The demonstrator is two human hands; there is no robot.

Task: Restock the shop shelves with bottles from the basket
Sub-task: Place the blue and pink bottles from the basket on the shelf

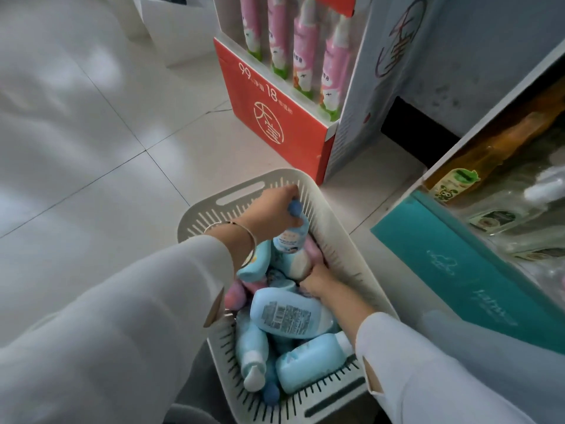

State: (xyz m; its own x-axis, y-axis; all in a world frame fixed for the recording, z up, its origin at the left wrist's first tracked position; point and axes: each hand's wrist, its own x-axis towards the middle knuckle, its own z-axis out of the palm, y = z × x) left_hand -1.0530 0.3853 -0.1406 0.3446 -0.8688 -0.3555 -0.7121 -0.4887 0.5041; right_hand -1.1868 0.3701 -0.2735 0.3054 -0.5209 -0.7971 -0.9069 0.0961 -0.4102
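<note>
A grey slotted plastic basket (333, 215) stands on the floor below me, filled with several light blue and pink bottles. My left hand (272, 209) is closed around the neck of a small blue-capped bottle (290, 237) at the basket's far end, holding it upright. My right hand (319, 281) reaches in from the right, its fingers wrapped on a cream and pink bottle (301, 264) lying among the others. A large blue bottle (287, 313) lies label-up in the middle.
A white shelf unit (495, 117) rises at the right with amber bottles and teal boxes (458, 270) on it. A red display stand (275, 117) with pink bottles stands ahead. Pale tiled floor (91, 148) spreads to the left.
</note>
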